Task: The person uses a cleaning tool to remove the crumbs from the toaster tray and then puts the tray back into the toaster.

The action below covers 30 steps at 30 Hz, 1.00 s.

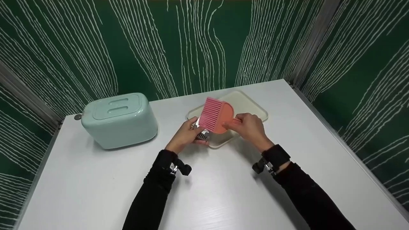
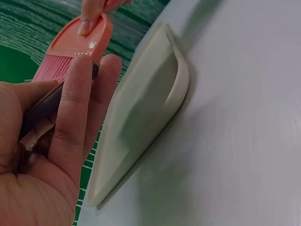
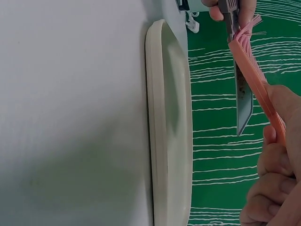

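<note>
Table (image 1: 217,195) white, green streaked walls (image 1: 204,48); cream tray (image 1: 247,105), right fingers (image 3: 277,184) pinching brush (image 1: 219,115)

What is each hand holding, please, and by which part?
The right hand holds an orange brush by its handle end; the left hand grips a grey bladed tool by its slotted end.

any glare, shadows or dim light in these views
Head: pale glare on the white table near the bottom edge; left wrist: dimmer, with small highlights on the orange-and-pink brush; right wrist: also dim, a broad soft shadow on the table beside the cream tray.
</note>
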Each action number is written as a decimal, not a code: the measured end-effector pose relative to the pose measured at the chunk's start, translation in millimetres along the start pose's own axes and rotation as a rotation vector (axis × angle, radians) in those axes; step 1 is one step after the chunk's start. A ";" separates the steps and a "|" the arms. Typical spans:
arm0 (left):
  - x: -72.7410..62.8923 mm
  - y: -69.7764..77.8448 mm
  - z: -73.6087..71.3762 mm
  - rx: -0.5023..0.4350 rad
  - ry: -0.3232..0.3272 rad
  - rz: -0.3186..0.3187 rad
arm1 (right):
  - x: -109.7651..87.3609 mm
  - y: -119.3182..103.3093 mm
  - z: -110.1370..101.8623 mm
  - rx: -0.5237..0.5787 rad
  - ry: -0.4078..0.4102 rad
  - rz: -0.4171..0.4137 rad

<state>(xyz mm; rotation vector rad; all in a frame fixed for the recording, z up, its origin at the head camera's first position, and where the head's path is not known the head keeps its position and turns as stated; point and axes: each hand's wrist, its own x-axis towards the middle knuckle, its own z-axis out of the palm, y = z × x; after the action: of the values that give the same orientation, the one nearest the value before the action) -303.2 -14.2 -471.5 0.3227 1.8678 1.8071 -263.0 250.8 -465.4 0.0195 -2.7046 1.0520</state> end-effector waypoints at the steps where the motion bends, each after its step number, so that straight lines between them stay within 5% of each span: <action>1: 0.1 -0.5 -0.1 -0.004 0.004 0.003 | -0.2 -0.4 0.1 -0.001 -0.005 0.000; 10: 0.9 -3.9 -0.1 -0.045 0.009 0.019 | 1.1 0.7 3.4 -0.060 0.014 -0.057; 30: 3.4 -4.5 0.1 -0.056 -0.015 0.009 | 3.2 8.0 1.9 -0.045 0.057 -0.015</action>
<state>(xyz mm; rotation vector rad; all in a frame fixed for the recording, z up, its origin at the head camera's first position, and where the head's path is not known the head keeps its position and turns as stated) -305.2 -12.8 -476.6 0.3243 1.8045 1.8539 -267.4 255.6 -471.3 0.0022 -2.6720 0.9716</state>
